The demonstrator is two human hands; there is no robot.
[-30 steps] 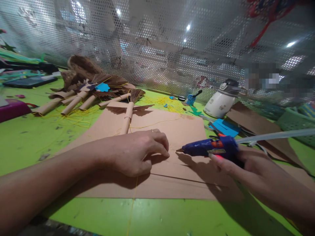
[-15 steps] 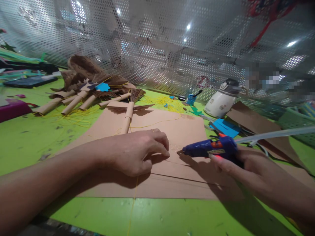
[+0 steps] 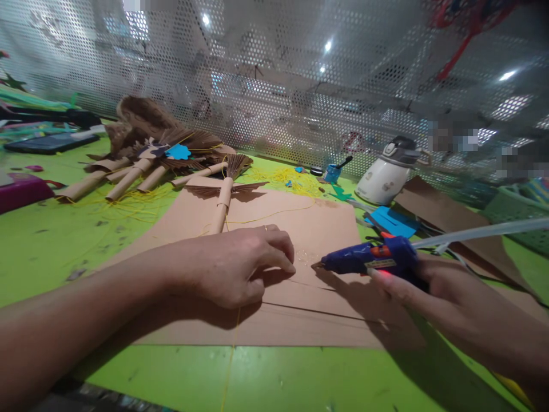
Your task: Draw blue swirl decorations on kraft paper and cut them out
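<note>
My left hand [image 3: 240,263] rests on the brown paper [image 3: 274,212], its fingers bent downward and the thumb apart from the index finger. Nothing shows between them; the palm side is hidden. My right hand [image 3: 446,297] is closed around a blue hot glue gun [image 3: 373,257], whose nozzle points left, close over the paper. Shiny clear glue [image 3: 303,254] lies between the nozzle and my left fingers. A long cut edge runs across the paper below them. Beyond my left wrist lies a rolled-paper stick with a pleated fan top [image 3: 223,197]. Yellow thread [image 3: 231,360] runs beneath my left hand.
Several similar paper sticks [image 3: 132,174] lie at the left by a phone [image 3: 51,142]. Yellow thread scraps [image 3: 287,180], a small blue paint pot [image 3: 332,173] and a white bottle [image 3: 384,177] stand farther back. Blue paper [image 3: 392,222] and brown card [image 3: 446,214] lie right.
The glue gun and my right hand have shifted slightly to the right. My left hand has stayed in place.
</note>
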